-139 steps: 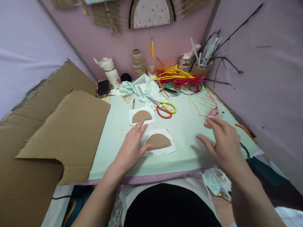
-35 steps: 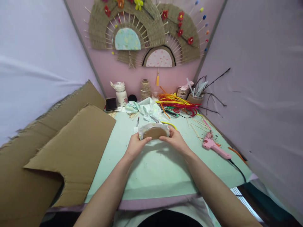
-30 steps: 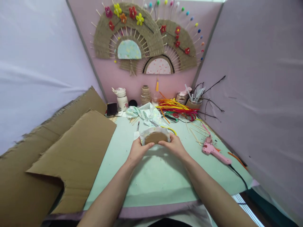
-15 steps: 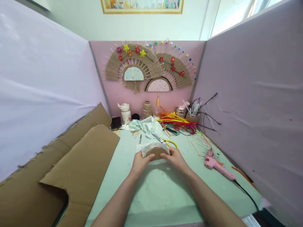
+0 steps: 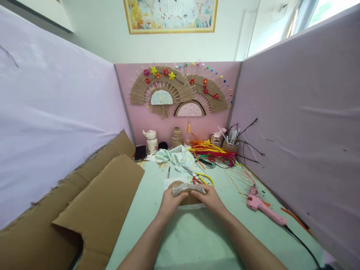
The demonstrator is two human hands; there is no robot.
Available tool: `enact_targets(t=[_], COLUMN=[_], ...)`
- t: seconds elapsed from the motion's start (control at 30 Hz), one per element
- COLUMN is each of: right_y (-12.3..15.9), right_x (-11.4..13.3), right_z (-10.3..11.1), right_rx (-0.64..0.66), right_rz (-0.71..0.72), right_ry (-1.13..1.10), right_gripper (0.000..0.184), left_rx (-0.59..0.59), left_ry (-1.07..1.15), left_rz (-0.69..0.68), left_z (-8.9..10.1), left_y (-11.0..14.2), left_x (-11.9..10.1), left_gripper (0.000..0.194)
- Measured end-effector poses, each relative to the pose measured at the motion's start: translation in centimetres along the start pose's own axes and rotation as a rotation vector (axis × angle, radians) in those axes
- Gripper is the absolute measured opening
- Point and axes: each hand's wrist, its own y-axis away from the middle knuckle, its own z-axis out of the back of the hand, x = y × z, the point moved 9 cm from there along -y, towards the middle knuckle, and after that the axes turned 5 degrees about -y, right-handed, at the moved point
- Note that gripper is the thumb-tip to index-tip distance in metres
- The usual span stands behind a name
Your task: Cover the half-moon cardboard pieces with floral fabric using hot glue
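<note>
Both thumbs press pale patterned fabric over the upper edge of a brown half-round cardboard piece. My left hand grips the left side, and my right hand grips the right; the fingers behind are mostly hidden. Another curved bit of brown cardboard shows just beyond the left fingers. Scissors with yellow and red handles lie open beyond my right hand. A pen lies farther back, near a crumpled green-white cloth.
Cardboard sheets lean along the left. A pink glue gun with a black cord lies on the right, near thin sticks. Pipe cleaners, a twine spool and a white bottle stand or lie at the back.
The fabric is now folded down toward me over the cardboard's upper edge, with both thumbs on it. The view has tilted up slightly.
</note>
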Motion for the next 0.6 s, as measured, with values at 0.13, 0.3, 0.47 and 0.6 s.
enact_targets(t=[0.13,0.3,0.47,0.6], right_y=[-0.03,-0.13,-0.12,-0.16], right_x=[0.36,0.02,-0.01,-0.03], right_z=[-0.09,-0.48,-0.77,-0.72], right_rx=[0.022,0.043,0.043,0.044], right_rz=[0.025,0.013,0.005,-0.006], right_ry=[0.015,0.003,-0.013,-0.038], right_gripper=[0.024,0.025,0.031,0.029], left_rx=[0.017,0.032,0.031,-0.004], left_ry=[-0.023,-0.025,-0.023,-0.035], left_rz=[0.004,-0.027,-0.026,-0.027], left_z=[-0.27,-0.38,-0.47,0.03], left_y=[0.13,0.12,-0.06,-0.23], left_x=[0.0,-0.33,0.07,0.3], left_gripper=[0.026,0.031,0.035,0.033])
